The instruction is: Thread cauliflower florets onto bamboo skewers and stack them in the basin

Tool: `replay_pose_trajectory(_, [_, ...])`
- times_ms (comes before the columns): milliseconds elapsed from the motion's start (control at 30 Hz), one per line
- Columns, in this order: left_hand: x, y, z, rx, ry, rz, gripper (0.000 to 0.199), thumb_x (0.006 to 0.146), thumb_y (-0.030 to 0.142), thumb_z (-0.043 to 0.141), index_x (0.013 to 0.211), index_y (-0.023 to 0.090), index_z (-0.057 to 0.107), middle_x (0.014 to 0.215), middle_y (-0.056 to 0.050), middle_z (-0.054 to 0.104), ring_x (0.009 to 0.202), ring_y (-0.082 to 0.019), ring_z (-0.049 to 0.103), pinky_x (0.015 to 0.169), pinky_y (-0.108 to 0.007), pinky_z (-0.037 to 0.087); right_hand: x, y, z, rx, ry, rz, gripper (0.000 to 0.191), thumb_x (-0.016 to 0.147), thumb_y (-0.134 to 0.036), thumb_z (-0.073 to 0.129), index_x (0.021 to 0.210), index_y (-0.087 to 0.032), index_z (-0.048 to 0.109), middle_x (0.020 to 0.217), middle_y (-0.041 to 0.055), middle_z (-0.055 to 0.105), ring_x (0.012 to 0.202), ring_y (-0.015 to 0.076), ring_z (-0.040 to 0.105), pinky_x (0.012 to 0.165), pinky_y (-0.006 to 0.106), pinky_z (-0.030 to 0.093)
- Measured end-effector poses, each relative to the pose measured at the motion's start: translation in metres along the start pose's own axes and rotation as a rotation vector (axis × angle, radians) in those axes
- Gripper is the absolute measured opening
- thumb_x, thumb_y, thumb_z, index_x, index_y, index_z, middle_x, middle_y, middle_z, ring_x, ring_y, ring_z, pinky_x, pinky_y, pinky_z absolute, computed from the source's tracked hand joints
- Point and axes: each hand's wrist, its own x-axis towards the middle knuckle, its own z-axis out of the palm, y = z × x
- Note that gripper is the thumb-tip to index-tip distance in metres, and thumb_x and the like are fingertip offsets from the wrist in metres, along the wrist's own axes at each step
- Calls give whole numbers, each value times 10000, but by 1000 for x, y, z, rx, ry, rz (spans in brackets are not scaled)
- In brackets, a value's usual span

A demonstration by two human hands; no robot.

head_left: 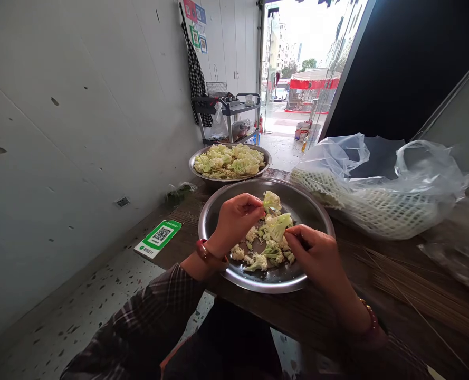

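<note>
Left hand (pixel 238 219) pinched small floret (pixel 273 201), right hand (pixel 316 250) pinched larger floret (pixel 277 227), both nearly closed, over near basin (pixel 266 287). Inside: loose cauliflower pieces (pixel 273 253). 2nd basin (pixel 218 180), beyond, held heaped cauliflower (pixel 234 158); plastic bag (pixel 348 158) held foam netting (pixel 400 211).

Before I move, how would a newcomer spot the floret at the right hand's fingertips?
On the table, find the nearer metal basin. Over it, the right hand pinches a pale floret. Unlike the loose pieces, it's held, and it appears lower in view than the left-hand floret.
</note>
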Motion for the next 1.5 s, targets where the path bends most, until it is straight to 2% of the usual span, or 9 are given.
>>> replay_pose_trajectory(167, [2, -4, 0, 62, -29, 106, 78, 708, 221, 743, 726, 161, 696, 793, -41, 702, 710, -145, 626, 674, -280, 525, 0, 0, 0, -21, 25, -21, 185, 905, -246, 575, 759, -209, 683, 686, -3, 722, 617, 155, 653, 612, 263, 444])
replay_pose_trajectory(367, [-1, 0, 4, 85, -146, 106, 144, 750, 266, 743, 665, 173, 673, 822, -67, 709, 805, -186, 640, 739, -304, 526, -1, -2, 0, -50, 39, -15, 207, 916, -269, 564, 744, -216, 666, 683, 9, 710, 611, 160, 634, 612, 275, 446])
replay_pose_trajectory(533, [-1, 5, 4, -43, -157, -56, 235, 766, 370, 778, 827, 157, 700, 872, -69, 710, 806, -170, 635, 737, -287, 519, 1, -4, 0, 1, 71, 35, 206, 910, -288, 579, 741, -213, 669, 635, -10, 677, 566, 144, 591, 575, 264, 442])
replay_pose_trajectory(633, [0, 5, 3, -167, -231, -168, 357, 811, 479, 742, 952, 152, 713, 894, -65, 709, 801, -153, 633, 733, -270, 505, 1, -4, 0, 22, 70, 48, 209, 913, -294, 588, 742, -209, 674, 635, -14, 670, 575, 141, 594, 579, 261, 442])
replay_pose_trajectory(800, [0, 3, 5, -247, -404, -251, 396, 857, 538, 681, 865, 146, 735, 819, -53, 683, 776, -154, 621, 735, -273, 482, 1, -1, 0, 19, 25, 15, 176, 916, -305, 603, 809, -208, 704, 705, 6, 721, 621, 162, 637, 624, 281, 467])
replay_pose_trajectory(967, [4, 3, 3, -415, -323, -306, 354, 830, 500, 731, 876, 150, 698, 770, -40, 658, 700, -139, 608, 685, -267, 484, 1, 2, 0, 12, -36, -7, 206, 943, -319, 591, 811, -211, 704, 724, 12, 740, 651, 173, 667, 635, 285, 469])
replay_pose_trajectory(1133, [5, 2, 6, -471, -314, -307, 374, 837, 515, 717, 972, 167, 692, 862, -64, 708, 810, -183, 681, 735, -285, 524, 1, 1, 1, -12, -78, -48, 230, 984, -302, 516, 920, -212, 717, 869, 42, 784, 761, 195, 717, 699, 295, 495])
replay_pose_trajectory(1300, [3, 1, 11, -378, -308, -246, 411, 858, 560, 676, 1006, 178, 697, 846, -63, 713, 830, -197, 695, 716, -294, 532, 1, 0, -1, -11, -65, -37, 232, 979, -303, 515, 972, -228, 735, 964, 51, 799, 868, 215, 741, 769, 314, 526])
replay_pose_trajectory(1500, [1, 5, 18, -306, -353, -196, 431, 868, 584, 657, 975, 171, 713, 857, -60, 718, 847, -194, 684, 757, -307, 529, -3, 1, -3, -63, 31, -50, 233, 963, -315, 543, 923, -210, 747, 857, 58, 790, 754, 209, 726, 703, 316, 519])
